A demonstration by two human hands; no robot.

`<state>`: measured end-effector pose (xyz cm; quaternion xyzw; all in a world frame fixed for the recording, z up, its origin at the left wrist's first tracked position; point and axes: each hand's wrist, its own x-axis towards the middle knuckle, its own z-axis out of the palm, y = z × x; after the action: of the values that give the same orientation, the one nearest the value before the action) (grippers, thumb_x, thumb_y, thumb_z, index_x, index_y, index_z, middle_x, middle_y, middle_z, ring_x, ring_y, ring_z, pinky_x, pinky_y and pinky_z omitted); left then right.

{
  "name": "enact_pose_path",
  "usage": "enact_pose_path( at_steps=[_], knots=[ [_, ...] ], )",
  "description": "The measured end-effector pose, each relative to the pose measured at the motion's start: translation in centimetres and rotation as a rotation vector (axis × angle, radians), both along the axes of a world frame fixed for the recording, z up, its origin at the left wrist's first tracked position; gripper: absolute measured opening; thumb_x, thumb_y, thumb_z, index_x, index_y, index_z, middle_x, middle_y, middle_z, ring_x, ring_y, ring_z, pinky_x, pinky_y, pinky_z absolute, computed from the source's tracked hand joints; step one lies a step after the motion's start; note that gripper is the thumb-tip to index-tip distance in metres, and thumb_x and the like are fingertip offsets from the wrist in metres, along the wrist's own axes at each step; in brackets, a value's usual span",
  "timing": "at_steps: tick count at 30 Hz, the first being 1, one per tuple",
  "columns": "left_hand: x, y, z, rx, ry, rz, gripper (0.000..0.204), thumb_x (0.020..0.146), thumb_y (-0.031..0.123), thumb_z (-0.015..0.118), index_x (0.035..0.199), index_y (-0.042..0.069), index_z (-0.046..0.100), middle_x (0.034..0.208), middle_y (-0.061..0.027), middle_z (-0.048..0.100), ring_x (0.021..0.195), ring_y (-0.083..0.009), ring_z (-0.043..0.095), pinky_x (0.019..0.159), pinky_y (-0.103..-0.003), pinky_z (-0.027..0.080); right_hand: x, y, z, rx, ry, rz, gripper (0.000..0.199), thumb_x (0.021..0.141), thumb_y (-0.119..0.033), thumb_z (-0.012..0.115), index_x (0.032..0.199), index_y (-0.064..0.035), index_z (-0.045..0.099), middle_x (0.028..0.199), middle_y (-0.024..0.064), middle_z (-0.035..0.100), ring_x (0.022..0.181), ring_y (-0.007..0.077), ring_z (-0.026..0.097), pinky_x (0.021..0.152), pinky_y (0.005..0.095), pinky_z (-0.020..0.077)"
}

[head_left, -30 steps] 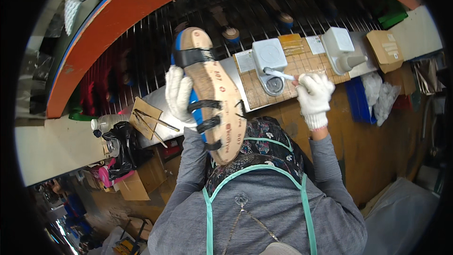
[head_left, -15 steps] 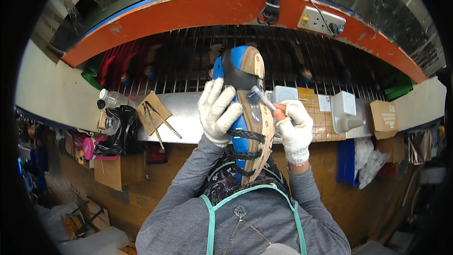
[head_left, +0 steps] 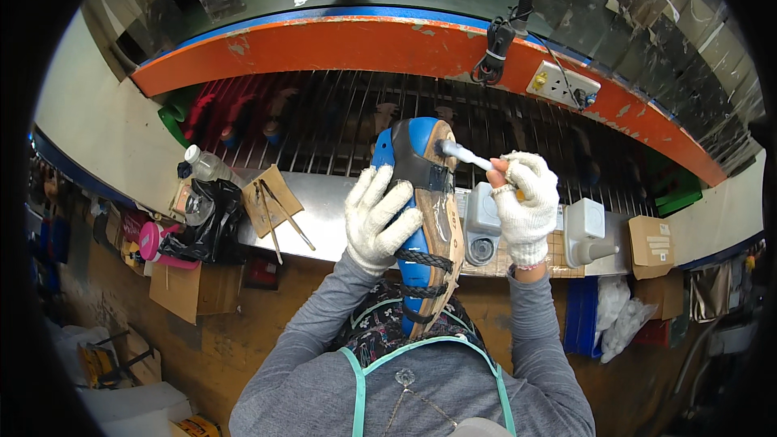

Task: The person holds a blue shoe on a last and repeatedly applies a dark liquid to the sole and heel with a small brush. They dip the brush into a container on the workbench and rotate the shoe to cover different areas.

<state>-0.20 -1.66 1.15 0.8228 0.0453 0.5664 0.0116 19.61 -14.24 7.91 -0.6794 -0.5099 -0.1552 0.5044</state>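
A sandal-like shoe on a blue shoe last (head_left: 417, 235) is held upright before my chest, its tan underside turned to the right. Black braided cords and a wide black strap cross it. My left hand (head_left: 379, 222), in a white knitted glove, grips it along the left side. Between the fingertips of my right hand (head_left: 524, 206), gloved with bare fingertips showing, is a small brush (head_left: 471, 156) with a whitish handle. Its dark bristles touch the underside near the top end of the shoe. Glossy wet-looking patches show on the middle of the underside.
White plastic containers (head_left: 589, 222) stand on the metal ledge (head_left: 320, 231) at the right. Two thin brushes (head_left: 283, 214) lie on cardboard at the left, beside a black bag (head_left: 217, 222) and clear bottle (head_left: 209, 163). Beyond are metal rollers (head_left: 324, 125) under an orange beam (head_left: 324, 48).
My right hand has moved the brush from the middle of the underside up toward its top end. The shoe sits lower in view, still in my left hand; the head view has shifted.
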Motion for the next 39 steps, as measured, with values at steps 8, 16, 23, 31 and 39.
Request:
enact_pose_path(
  at_steps=[8, 16, 23, 31, 39],
  knots=[
    [-0.4, 0.8, 0.6, 0.009, 0.022, -0.029, 0.043, 0.074, 0.018, 0.076, 0.113, 0.022, 0.059, 0.129, -0.0115, 0.061, 0.126, -0.0410, 0.058, 0.103, -0.062, 0.044, -0.2, -1.1, 0.4, -0.063, -0.125, 0.041, 0.019, 0.071, -0.010, 0.084, 0.090, -0.0125, 0.079, 0.092, 0.0022, 0.069, 0.081, 0.0205, 0.055, 0.075, 0.0331, 0.0408],
    [-0.2, 1.3, 1.4, 0.026, 0.009, -0.042, 0.044, 0.074, 0.016, 0.075, 0.115, 0.021, 0.060, 0.127, -0.0130, 0.063, 0.121, -0.0429, 0.060, 0.099, -0.063, 0.046, 0.0, -1.7, 1.5, -0.119, -0.292, 0.048, 0.021, 0.070, -0.011, 0.085, 0.090, -0.0110, 0.079, 0.095, 0.0042, 0.070, 0.084, 0.0221, 0.056, 0.075, 0.0343, 0.0429],
    [-0.1, 2.0, 2.3, 0.055, -0.002, -0.061, 0.041, 0.072, 0.018, 0.076, 0.110, 0.019, 0.060, 0.125, -0.0135, 0.064, 0.123, -0.0444, 0.060, 0.100, -0.063, 0.046, 0.6, -2.6, 4.5, -0.257, -0.311, 0.175, 0.020, 0.068, -0.008, 0.084, 0.087, -0.0095, 0.078, 0.096, 0.0054, 0.070, 0.085, 0.0232, 0.056, 0.076, 0.0343, 0.0452],
    [0.7, 2.9, 2.1, 0.031, -0.131, -0.079, 0.034, 0.079, 0.020, 0.073, 0.109, 0.020, 0.059, 0.128, -0.0135, 0.063, 0.128, -0.0423, 0.057, 0.107, -0.064, 0.041, 1.0, -2.1, 4.5, -0.182, -0.239, 0.257, 0.014, 0.072, -0.015, 0.081, 0.085, -0.0118, 0.077, 0.089, 0.0019, 0.069, 0.077, 0.0185, 0.057, 0.073, 0.0341, 0.0391],
    [1.0, 3.6, 1.7, 0.044, -0.182, -0.022, 0.034, 0.081, 0.025, 0.072, 0.113, 0.021, 0.058, 0.132, -0.0136, 0.060, 0.130, -0.0423, 0.055, 0.107, -0.064, 0.041, -2.3, -2.9, -1.0, -0.035, 0.413, 0.208, 0.009, 0.086, -0.004, 0.071, 0.093, 0.0015, 0.073, 0.085, 0.0053, 0.061, 0.076, 0.0117, 0.057, 0.064, 0.0250, 0.0455]
  ],
)
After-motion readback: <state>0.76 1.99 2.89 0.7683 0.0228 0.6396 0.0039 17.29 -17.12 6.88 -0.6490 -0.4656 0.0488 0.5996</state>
